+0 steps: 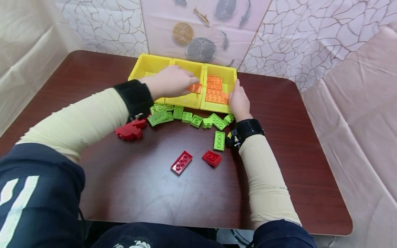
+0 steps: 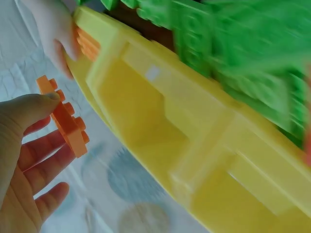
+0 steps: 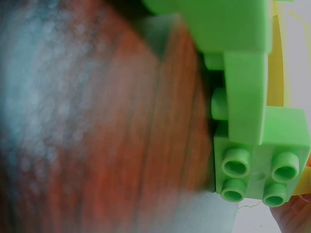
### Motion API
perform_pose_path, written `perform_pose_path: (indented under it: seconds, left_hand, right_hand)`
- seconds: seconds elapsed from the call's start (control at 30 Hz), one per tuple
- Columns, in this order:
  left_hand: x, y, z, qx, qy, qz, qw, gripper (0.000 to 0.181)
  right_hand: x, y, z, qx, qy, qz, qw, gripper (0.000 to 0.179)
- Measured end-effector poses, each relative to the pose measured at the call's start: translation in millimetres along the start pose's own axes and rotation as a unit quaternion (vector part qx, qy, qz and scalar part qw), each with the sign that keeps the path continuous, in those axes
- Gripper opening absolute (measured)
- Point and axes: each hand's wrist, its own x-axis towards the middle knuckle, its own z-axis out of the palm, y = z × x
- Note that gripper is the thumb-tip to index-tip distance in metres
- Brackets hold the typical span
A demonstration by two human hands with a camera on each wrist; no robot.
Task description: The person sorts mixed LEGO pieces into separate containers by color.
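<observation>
My left hand [image 1: 175, 81] pinches an orange toy brick [image 2: 65, 119] between thumb and fingers, above the middle compartment of a three-part yellow box [image 1: 230, 75]. In the left wrist view the brick's studs face the box and the other fingers spread below it. My right hand [image 1: 239, 100] holds the box's right wall near its front corner, thumb on the inner side and fingers outside. Several orange bricks [image 1: 214, 90] lie joined in the right compartment, beside that thumb. The left forearm and hand cover part of the left and middle compartments.
Green bricks [image 1: 187, 117] line the box's front, and a longer green brick [image 1: 219, 141] lies near my right wrist. Two red bricks [image 1: 181, 162] sit nearer the front, apart from each other. More red bricks [image 1: 129, 131] are piled under my left wrist. Patterned cloth hangs behind the table.
</observation>
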Motion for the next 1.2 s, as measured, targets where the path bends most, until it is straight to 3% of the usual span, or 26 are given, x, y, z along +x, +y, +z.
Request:
perform_pose_path:
  seconds: [0.13,0.27,0.6,0.8,1.2]
  left_hand:
    - [27.7,11.2,5.2,0.016,-0.004,0.023,0.9996,0.026]
    - [45.7,17.0,10.0,0.034,-0.003,0.027,0.999,0.024]
    - [83.9,18.2,26.6,0.037,-0.023,-0.024,0.9988,0.035]
    - [96.5,18.0,38.8,0.033,-0.033,-0.037,0.9982,0.032]
    - [106.6,16.7,55.0,0.026,-0.045,-0.072,0.9961,0.032]
  right_hand:
    - [-0.8,-1,1,0.004,0.0,-0.001,1.0,0.057]
    - [-2.1,-4,0,0.008,0.002,-0.006,0.9999,0.057]
    - [-2.4,-2,-3,0.008,0.01,-0.007,0.9999,0.057]
    - [-3.8,-2,-1,0.009,0.006,-0.009,0.9999,0.057]
    - [-3.5,0,-3,0.006,0.01,-0.007,0.9999,0.056]
